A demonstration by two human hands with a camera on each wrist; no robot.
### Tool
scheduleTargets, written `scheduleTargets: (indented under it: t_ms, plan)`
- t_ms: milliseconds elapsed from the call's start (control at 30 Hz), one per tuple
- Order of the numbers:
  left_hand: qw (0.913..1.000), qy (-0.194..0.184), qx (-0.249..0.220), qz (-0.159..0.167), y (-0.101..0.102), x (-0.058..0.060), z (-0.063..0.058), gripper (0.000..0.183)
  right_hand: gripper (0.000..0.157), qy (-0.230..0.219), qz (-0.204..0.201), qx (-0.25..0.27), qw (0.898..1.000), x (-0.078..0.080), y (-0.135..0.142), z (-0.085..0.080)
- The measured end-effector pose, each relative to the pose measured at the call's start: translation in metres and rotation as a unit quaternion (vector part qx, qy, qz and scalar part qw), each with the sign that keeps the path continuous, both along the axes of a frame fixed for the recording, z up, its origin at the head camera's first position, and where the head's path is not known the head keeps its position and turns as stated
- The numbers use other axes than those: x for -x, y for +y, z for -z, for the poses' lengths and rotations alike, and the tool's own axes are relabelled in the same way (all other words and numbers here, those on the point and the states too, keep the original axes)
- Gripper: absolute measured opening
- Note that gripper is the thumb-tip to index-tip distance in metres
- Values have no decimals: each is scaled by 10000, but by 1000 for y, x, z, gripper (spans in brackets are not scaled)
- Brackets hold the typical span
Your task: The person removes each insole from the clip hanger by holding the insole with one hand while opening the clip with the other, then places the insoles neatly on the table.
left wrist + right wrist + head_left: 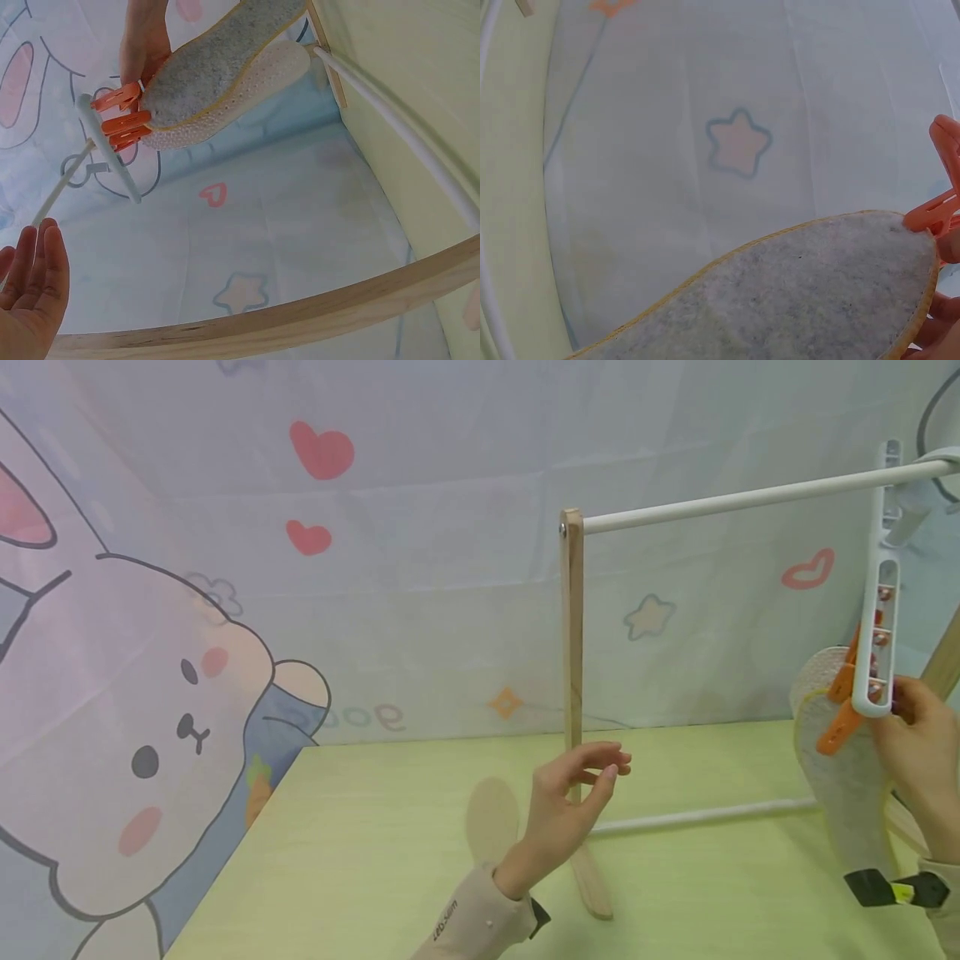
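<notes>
Insoles [843, 793] in clips [838, 728] on hanger [887, 547], close by right hand [922, 752]: fingers bent, partly hidden, cannot tell whether gripping. Left hand [562, 806] near post [573, 618], fingers loosely curved, well apart from insoles, empty.

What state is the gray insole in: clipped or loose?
Clipped: the right wrist view shows an orange clip gripping the end of the gray insole.

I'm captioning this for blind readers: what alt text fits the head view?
A person's right hand is beside orange clips that hold insoles on a white hanger at the top rail of a rack. The empty left hand hovers by the wooden post.
</notes>
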State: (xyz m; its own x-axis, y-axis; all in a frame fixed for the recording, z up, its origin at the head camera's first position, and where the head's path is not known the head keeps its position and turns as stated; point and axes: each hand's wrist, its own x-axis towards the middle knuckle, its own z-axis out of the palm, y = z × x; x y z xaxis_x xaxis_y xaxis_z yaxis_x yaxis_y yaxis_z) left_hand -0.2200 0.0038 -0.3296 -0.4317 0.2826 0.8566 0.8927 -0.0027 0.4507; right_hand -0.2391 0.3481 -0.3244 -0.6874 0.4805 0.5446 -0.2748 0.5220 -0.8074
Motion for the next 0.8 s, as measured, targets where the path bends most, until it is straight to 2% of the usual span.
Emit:
scheduleTargets:
  t_ms: [100, 200, 400, 567, 700, 800]
  plan:
    - [10000, -56, 28, -7, 1, 1, 2, 18, 41, 194, -124, 119, 9997, 1, -4, -1]
    - [9999, -161, 51, 3, 2, 1, 4, 18, 38, 368, -432, 329, 9978, 1, -8, -2]
    - [9998, -180, 105, 12, 5, 3, 8, 18, 33, 704, -773, 398, 9937, 0, -19, -2]
    - [9998, -86, 162, -31, 9, 4, 12, 19, 30, 693, -925, 386, 9926, 3, -22, 0]
    - [9997, -149, 194, -95, 13, 4, 16, 19, 32, 704, -786, 15, 9944, 22, -6, 20]
    - [9984, -519, 200, -27, 19, 3, 22, 18, 37, 720, -671, -127, 9951, 40, 9, 37]
